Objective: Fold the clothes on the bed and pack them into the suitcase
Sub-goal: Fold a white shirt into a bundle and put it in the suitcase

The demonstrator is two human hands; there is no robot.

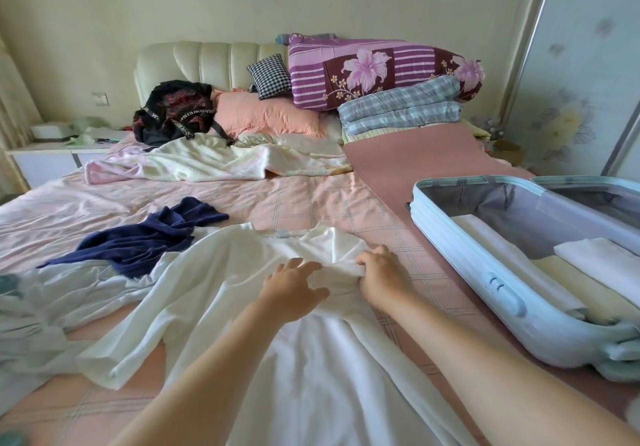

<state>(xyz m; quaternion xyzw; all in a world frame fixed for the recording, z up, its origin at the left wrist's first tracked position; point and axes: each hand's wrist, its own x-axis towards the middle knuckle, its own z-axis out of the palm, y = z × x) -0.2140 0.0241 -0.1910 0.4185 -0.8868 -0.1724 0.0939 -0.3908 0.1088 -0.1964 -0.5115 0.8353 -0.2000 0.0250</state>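
A fold of the white shirt [311, 359] is hiding the tips of the fingers [363, 261] of the right hand [382, 277]. Right of the fingers, the suitcase [467, 272] is running off the frame; far left of them, a pale garment [31, 324] is showing only as blur.

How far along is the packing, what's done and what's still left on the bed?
Partly done. Some folded pale clothes already lie in the open suitcase. In hand: the white shirt, spread unfolded on the bed; the right hand grips a bunch of it near the collar, and the left hand rests flat on it. Left: the navy garment and the crumpled pale garment beside it, both unfolded.
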